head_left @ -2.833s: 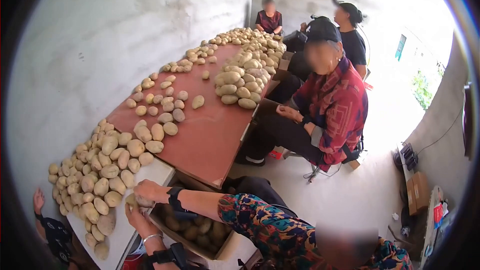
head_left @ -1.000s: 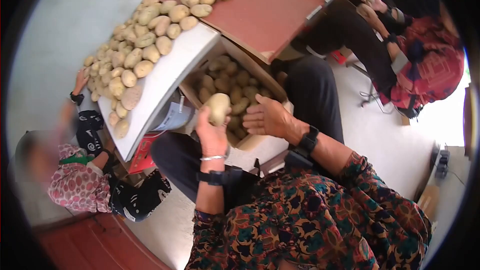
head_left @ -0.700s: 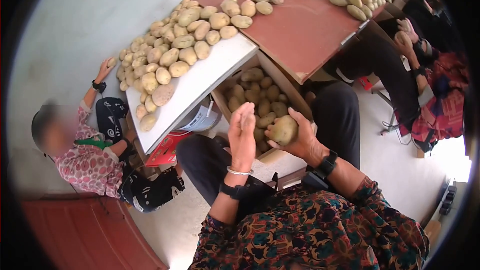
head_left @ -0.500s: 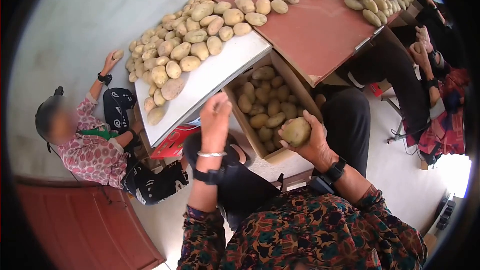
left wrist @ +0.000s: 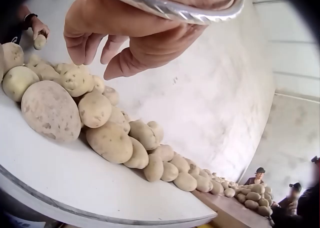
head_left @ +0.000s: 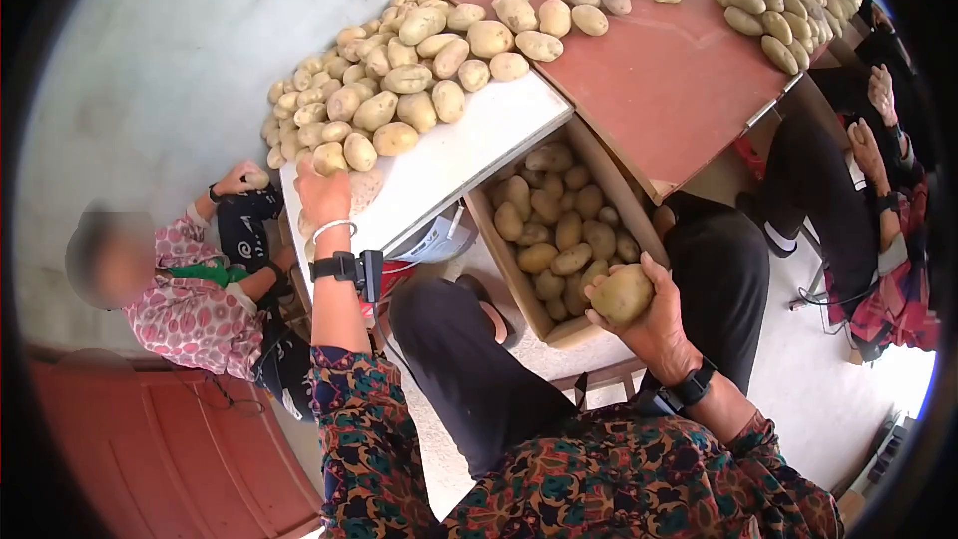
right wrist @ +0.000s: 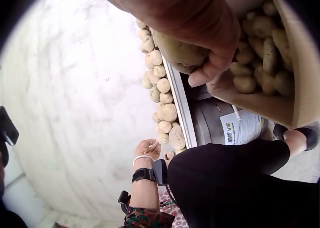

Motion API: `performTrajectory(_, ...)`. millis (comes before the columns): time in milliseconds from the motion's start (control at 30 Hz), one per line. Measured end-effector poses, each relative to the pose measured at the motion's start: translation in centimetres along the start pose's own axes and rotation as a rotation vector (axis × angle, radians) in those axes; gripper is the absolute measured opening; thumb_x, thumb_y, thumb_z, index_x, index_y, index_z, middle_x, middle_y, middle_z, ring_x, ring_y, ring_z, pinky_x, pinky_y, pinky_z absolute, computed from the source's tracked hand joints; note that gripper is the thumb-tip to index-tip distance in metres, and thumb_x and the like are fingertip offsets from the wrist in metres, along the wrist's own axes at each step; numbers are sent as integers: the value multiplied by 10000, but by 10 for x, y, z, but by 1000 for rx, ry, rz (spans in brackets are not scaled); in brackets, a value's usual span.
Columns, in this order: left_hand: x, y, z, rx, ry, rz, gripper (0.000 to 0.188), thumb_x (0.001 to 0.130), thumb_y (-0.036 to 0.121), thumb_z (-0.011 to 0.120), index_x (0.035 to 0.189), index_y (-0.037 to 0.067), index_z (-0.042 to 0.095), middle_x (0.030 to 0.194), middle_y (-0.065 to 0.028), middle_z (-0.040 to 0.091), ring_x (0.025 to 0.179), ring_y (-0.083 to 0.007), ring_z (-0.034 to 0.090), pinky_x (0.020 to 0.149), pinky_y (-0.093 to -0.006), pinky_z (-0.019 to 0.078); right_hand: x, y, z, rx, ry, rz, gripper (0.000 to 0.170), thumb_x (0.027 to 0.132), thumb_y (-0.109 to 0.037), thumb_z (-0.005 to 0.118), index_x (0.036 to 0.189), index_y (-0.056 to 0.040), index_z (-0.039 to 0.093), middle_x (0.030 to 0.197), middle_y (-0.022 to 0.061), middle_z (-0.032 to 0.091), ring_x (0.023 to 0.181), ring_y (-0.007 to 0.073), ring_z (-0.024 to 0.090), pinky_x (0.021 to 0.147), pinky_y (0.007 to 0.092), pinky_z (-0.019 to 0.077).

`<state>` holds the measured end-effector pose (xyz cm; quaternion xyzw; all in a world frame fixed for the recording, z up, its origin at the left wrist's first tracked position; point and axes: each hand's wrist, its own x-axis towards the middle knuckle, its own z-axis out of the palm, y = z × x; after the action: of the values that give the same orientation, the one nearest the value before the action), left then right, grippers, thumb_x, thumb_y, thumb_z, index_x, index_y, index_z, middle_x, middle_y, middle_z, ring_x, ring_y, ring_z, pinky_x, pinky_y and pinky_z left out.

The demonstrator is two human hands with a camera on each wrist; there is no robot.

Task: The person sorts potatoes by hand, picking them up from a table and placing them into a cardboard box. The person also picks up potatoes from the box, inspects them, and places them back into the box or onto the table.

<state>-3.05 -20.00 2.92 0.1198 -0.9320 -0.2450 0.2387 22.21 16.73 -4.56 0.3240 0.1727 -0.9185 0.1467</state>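
Note:
My right hand [head_left: 661,324] grips a large potato [head_left: 622,295] beside the near end of a cardboard box [head_left: 576,333] full of potatoes. The right wrist view shows that potato [right wrist: 181,55] under my curled fingers. My left hand [head_left: 325,196] reaches over the left end of a potato pile [head_left: 407,80] on the white tabletop [head_left: 469,155]. In the left wrist view its fingers [left wrist: 120,65] bend downward, parted and holding nothing, close over a pale potato [left wrist: 76,81]. A bigger, rough-skinned potato [left wrist: 51,111] lies nearby at the pile's edge.
A red-brown board [head_left: 679,70] adjoins the white top, with scattered potatoes and another heap [head_left: 773,5]. A labelled bucket [head_left: 439,238] stands below the table edge. One person [head_left: 190,299] sits at the left holding a potato; others sit at the right.
Both hands were together over the box, the potato passing from left hand to right. The left hand has since moved left to the pile; the right keeps the potato.

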Motion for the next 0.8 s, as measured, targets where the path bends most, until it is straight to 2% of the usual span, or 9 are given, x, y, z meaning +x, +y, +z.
performTrajectory(100, 8, -5, 10, 94, 12, -100, 707, 736, 158, 660, 1384, -6, 430, 1324, -290, 501, 1202, -445, 491, 1042, -458, 401, -2, -4, 4, -5, 15, -9, 432, 911, -491, 555, 1050, -82, 576, 1048, 141, 633, 1020, 333, 616, 862, 537, 470)
performTrajectory(200, 31, -49, 37, 52, -47, 93, 688, 754, 208, 677, 1362, -24, 452, 1321, -293, 506, 1240, -432, 465, 1056, -475, 394, 4, 2, -6, -11, -126, -85, 431, 926, -486, 523, 1053, -76, 563, 979, 136, 649, 957, 317, 645, 742, 501, 526)
performTrajectory(367, 18, -31, 21, -102, 74, -9, 659, 729, 222, 708, 1286, -58, 495, 1205, -302, 557, 1111, -403, 562, 964, -471, 449, -1, -5, -3, 20, -91, -67, 447, 906, -460, 565, 1062, -41, 580, 1016, 165, 647, 1007, 354, 642, 801, 551, 523)
performTrajectory(500, 25, -34, 14, -279, 298, 117, 494, 783, 202, 649, 1210, -18, 534, 1146, -192, 573, 1034, -318, 576, 883, -399, 484, -1, -7, -13, 6, -136, -30, 474, 920, -504, 551, 1138, -83, 551, 1094, 149, 627, 1056, 344, 612, 856, 546, 489)
performTrajectory(567, -8, 14, -21, -1008, 68, -314, 358, 837, 249, 596, 1087, -5, 571, 1062, -156, 582, 963, -254, 580, 782, -340, 493, -3, -8, -8, 31, -98, -11, 489, 923, -522, 538, 1157, -93, 547, 1104, 134, 625, 1058, 328, 606, 851, 544, 485)
performTrajectory(633, -25, 13, -25, -1057, -45, -199, 377, 865, 331, 552, 1050, 3, 557, 1018, -149, 566, 875, -219, 561, 664, -288, 464, 3, -5, -13, 42, -86, -34, 496, 924, -541, 523, 1167, -109, 548, 1096, 118, 627, 1050, 304, 603, 849, 539, 481)
performTrajectory(700, -43, 4, -38, -1428, -620, -364, 448, 869, 364, 527, 1122, -5, 537, 1004, -155, 554, 812, -230, 539, 578, -277, 441, 6, -3, -17, 83, -39, -65, 431, 914, -516, 549, 1035, -102, 550, 996, 149, 638, 952, 352, 634, 806, 564, 493)
performTrajectory(767, -92, 51, -59, -1677, -730, -619, 510, 871, 383, 505, 1182, -21, 512, 995, -172, 546, 769, -225, 522, 521, -273, 419, 8, -2, -21, 72, -31, -56, 408, 909, -510, 559, 1021, -118, 560, 963, 124, 638, 943, 332, 633, 809, 555, 488)
performTrajectory(800, -107, 51, -54, -1736, -766, -554, 532, 873, 374, 501, 1203, -43, 503, 982, -180, 543, 756, -221, 518, 525, -270, 424, 7, -1, -21, 73, -26, -60, 399, 905, -505, 569, 1017, -122, 560, 950, 117, 637, 936, 328, 633, 804, 549, 490)
